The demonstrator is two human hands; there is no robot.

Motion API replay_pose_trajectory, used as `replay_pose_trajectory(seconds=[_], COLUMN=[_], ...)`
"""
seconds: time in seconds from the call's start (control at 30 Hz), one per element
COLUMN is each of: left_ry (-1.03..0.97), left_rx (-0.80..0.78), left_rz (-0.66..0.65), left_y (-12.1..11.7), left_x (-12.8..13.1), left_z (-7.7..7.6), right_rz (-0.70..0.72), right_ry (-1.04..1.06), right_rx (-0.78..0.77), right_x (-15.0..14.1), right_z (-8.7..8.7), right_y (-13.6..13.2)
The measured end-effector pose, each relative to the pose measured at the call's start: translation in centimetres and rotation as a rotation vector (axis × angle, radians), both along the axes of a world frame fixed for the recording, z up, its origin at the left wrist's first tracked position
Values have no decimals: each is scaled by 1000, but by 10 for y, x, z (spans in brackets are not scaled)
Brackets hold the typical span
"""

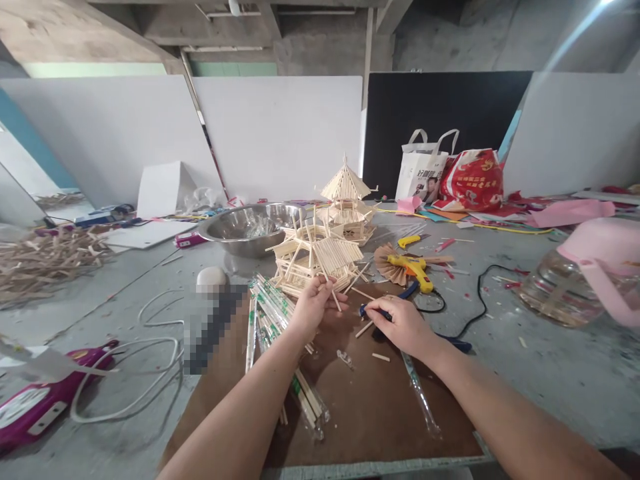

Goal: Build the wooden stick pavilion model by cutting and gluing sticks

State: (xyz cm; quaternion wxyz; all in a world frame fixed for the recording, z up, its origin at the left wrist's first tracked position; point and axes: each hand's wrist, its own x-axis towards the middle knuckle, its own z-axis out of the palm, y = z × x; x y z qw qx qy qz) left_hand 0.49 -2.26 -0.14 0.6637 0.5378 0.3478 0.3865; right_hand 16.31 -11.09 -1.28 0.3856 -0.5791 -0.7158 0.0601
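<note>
Hands are seen over a brown board (pixel 370 407) near the middle of the grey table (pixel 550 373). A thin wooden stick (pixel 334 298) is pinched between the fingers of the left hand (pixel 313 303), just in front of an unfinished stick pavilion (pixel 315 257). A blue-handled tool (pixel 373 311) is gripped by the right hand (pixel 403 325); its working end is hidden under the fingers and cannot be made out. Wrapped chopsticks (pixel 270 313) are partly covered by the left forearm. A yellow glue gun (pixel 413 269) is laid just beyond the right hand, its black cord trailing right. A finished pavilion (pixel 346 193) and a steel bowl (pixel 250 230) are set farther back. At the right edge a pink-lidded jug (pixel 590 273) is cut off. One patch left of the board is blurred out.
</note>
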Motion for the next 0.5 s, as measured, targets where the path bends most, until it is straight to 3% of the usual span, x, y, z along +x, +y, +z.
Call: replay_pose_trajectory(seconds=[0.5], left_ry=[-52], left_rx=[11], left_rz=[-14], left_y=[-1], left_x=[3], left_z=[0], right_rz=[-24], right_ry=[12], right_rx=[-2], right_x=[4], right_z=[0], right_y=[2])
